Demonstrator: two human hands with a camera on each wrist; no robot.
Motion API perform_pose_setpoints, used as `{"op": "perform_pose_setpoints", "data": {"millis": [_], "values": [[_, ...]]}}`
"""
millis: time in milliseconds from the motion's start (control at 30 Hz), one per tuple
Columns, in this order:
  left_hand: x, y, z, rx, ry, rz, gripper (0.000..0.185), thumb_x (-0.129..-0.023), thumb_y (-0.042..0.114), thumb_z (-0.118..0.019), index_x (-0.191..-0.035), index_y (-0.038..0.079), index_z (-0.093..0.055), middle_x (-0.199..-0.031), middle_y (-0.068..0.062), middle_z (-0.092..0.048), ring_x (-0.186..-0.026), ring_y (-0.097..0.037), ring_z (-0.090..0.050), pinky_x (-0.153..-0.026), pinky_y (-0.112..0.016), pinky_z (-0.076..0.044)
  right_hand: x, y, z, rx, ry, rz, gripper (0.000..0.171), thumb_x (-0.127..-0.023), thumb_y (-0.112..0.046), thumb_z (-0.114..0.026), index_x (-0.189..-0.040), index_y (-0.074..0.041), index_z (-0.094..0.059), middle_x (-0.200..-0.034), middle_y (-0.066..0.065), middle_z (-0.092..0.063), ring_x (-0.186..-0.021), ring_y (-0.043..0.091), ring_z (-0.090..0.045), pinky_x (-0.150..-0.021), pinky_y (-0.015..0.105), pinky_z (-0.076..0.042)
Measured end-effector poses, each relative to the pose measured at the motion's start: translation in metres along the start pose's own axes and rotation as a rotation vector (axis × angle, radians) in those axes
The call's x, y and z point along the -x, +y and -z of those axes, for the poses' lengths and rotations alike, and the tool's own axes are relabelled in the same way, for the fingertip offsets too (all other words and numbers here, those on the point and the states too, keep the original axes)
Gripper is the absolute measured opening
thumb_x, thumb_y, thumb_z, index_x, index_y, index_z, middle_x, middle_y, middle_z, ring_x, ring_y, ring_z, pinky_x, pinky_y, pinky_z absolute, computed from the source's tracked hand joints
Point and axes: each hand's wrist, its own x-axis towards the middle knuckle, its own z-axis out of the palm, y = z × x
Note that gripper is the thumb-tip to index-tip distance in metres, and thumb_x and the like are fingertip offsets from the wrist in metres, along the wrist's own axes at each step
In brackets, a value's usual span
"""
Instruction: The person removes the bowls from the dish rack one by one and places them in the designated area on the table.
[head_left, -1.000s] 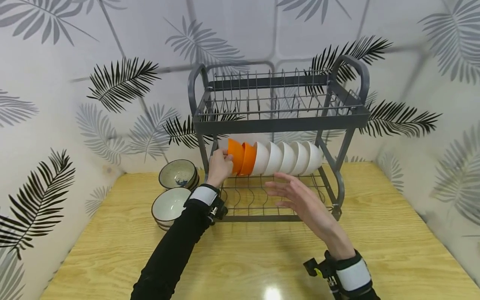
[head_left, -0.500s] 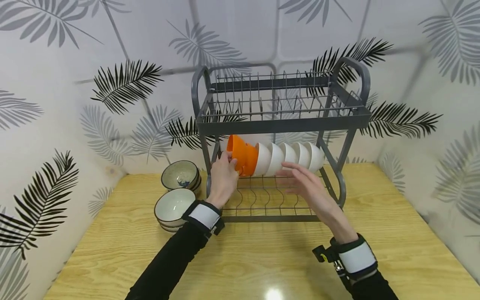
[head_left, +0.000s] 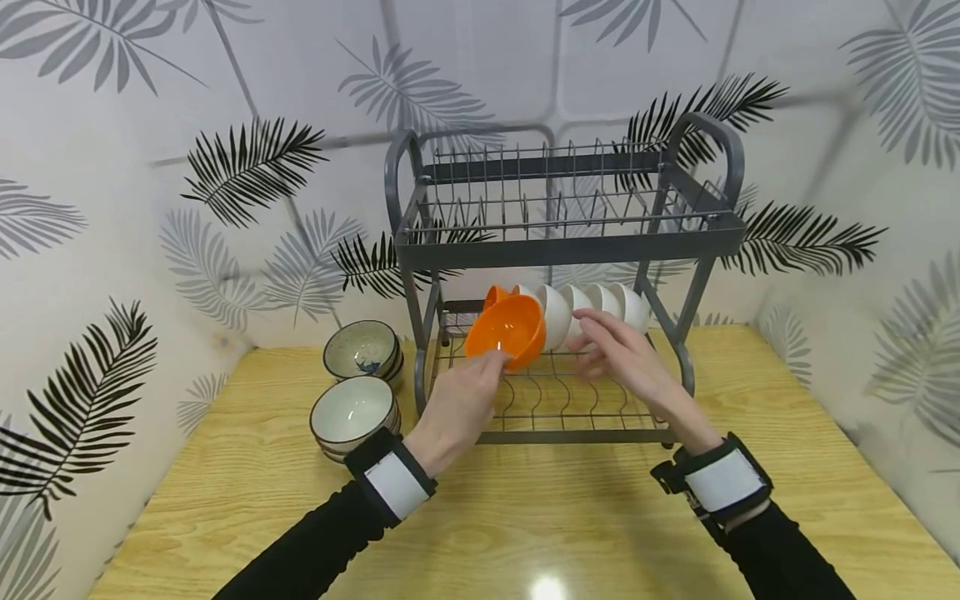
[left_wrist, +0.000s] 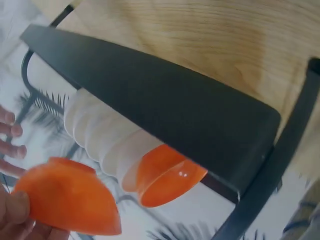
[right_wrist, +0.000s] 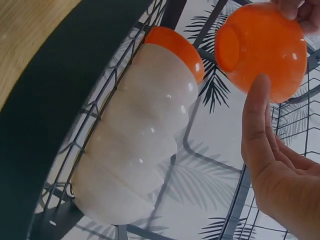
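Note:
My left hand [head_left: 457, 408] pinches the rim of an orange bowl [head_left: 510, 329], held tilted in front of the rack's lower tier with its inside showing. In the left wrist view this bowl [left_wrist: 70, 197] shows its rounded outside and foot. Behind it, a second orange bowl [left_wrist: 167, 175] stands on edge at the left end of a row of several nested white bowls [head_left: 557, 318]. My right hand [head_left: 630, 362] hovers before the white bowls, fingers loosely bent and holding nothing. In the right wrist view its fingertips [right_wrist: 260, 87] overlap the orange bowl; contact cannot be told.
A grey two-tier dish rack [head_left: 570, 252] stands on the wooden table [head_left: 525, 517] against a leaf-patterned wall. Left of it sit a stack of speckled bowls [head_left: 360, 343] and, nearer, a stack of dark-rimmed white bowls [head_left: 351, 408].
The left hand has drawn the outermost orange bowl off the row, bringing it forward and right and tilting its inside upward. The right hand has shifted slightly right, its fingers bending more.

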Motion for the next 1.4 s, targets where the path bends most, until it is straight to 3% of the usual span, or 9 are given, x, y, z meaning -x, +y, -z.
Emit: {"op": "perform_pose_setpoints", "data": {"millis": [100, 267, 433, 700, 867, 1000, 1133, 1267, 1400], "values": [[0.003, 0.003, 0.001, -0.117, 0.004, -0.128, 0.019, -0.091, 0.004, -0.072, -0.108, 0.007, -0.064, -0.099, -0.003, -0.075, -0.076, -0.015, -0.071, -0.069, -0.024, -0.062, -0.004, -0.001, 0.002, 0.049, -0.015, -0.013, 0.051, -0.110, -0.036, -0.036, -0.141, 0.003, -0.046, -0.090, 0.016, -0.066, -0.066, 0.013, -0.066, -0.062, 0.034, -0.062], [0.009, 0.008, 0.002, -0.299, 0.037, -0.288, 0.012, -0.093, 0.015, -0.072, -0.100, 0.015, -0.062, -0.089, 0.005, -0.072, -0.078, -0.011, -0.067, -0.071, -0.020, -0.060, -0.011, 0.000, 0.002, 0.131, -0.053, -0.042, 0.052, -0.109, -0.044, -0.035, -0.105, 0.002, -0.058, -0.062, 0.006, -0.057, -0.049, 0.020, -0.055, -0.049, 0.034, -0.055], [0.014, 0.011, 0.003, -0.365, 0.041, -0.371, 0.015, -0.091, 0.017, -0.074, -0.100, 0.018, -0.062, -0.085, 0.008, -0.068, -0.078, -0.009, -0.065, -0.071, -0.018, -0.058, -0.013, 0.003, 0.000, 0.246, -0.058, -0.039, 0.045, -0.109, -0.043, -0.039, -0.109, -0.005, -0.062, -0.055, 0.004, -0.049, -0.043, 0.018, -0.047, -0.042, 0.031, -0.046], [0.017, 0.008, 0.006, -0.354, 0.026, -0.440, 0.013, -0.093, 0.022, -0.071, -0.102, 0.021, -0.062, -0.089, 0.009, -0.068, -0.085, -0.010, -0.065, -0.079, -0.021, -0.060, -0.011, 0.010, -0.004, 0.427, -0.007, 0.025, 0.037, -0.106, -0.036, -0.049, -0.102, -0.006, -0.070, -0.054, -0.001, -0.048, -0.045, 0.014, -0.045, -0.043, 0.025, -0.039], [0.020, 0.003, 0.006, -0.327, 0.036, -0.509, 0.012, -0.095, 0.026, -0.069, -0.103, 0.022, -0.060, -0.087, 0.011, -0.068, -0.085, -0.010, -0.066, -0.088, -0.023, -0.059, -0.007, 0.017, -0.006, 0.512, -0.041, 0.089, 0.021, -0.102, -0.018, -0.057, -0.103, -0.003, -0.072, -0.063, 0.004, -0.062, -0.048, 0.011, -0.051, -0.045, 0.023, -0.045], [0.019, 0.003, 0.004, -0.297, 0.055, -0.543, 0.012, -0.095, 0.023, -0.069, -0.104, 0.022, -0.060, -0.089, 0.011, -0.068, -0.087, -0.010, -0.066, -0.089, -0.023, -0.059, -0.006, 0.021, -0.006, 0.555, -0.036, 0.126, 0.019, -0.101, -0.013, -0.059, -0.099, -0.002, -0.074, -0.072, 0.005, -0.069, -0.054, 0.009, -0.055, -0.050, 0.021, -0.049], [0.018, 0.002, 0.005, -0.268, 0.060, -0.572, 0.014, -0.096, 0.021, -0.068, -0.106, 0.021, -0.058, -0.091, 0.010, -0.068, -0.089, -0.010, -0.065, -0.087, -0.022, -0.058, -0.005, 0.023, -0.006, 0.582, 0.000, 0.183, 0.020, -0.100, -0.010, -0.059, -0.090, -0.003, -0.074, -0.064, 0.001, -0.062, -0.052, 0.008, -0.051, -0.049, 0.020, -0.046], [0.019, -0.001, 0.007, -0.257, 0.038, -0.599, 0.016, -0.097, 0.021, -0.066, -0.112, 0.020, -0.060, -0.105, 0.008, -0.074, -0.103, -0.012, -0.068, -0.100, -0.026, -0.056, -0.001, 0.024, -0.007, 0.658, 0.028, 0.274, 0.020, -0.097, -0.005, -0.060, -0.080, -0.004, -0.071, -0.061, -0.001, -0.056, -0.053, 0.006, -0.046, -0.049, 0.018, -0.042], [0.020, -0.002, 0.010, -0.248, 0.003, -0.576, 0.038, -0.097, 0.028, -0.066, -0.133, 0.018, -0.060, -0.135, 0.003, -0.067, -0.131, -0.015, -0.060, -0.118, -0.032, -0.043, 0.006, 0.022, -0.005, 0.759, 0.042, 0.296, 0.021, -0.095, -0.004, -0.061, -0.076, -0.006, -0.070, -0.060, -0.003, -0.053, -0.056, 0.007, -0.043, -0.051, 0.018, -0.039]]}}
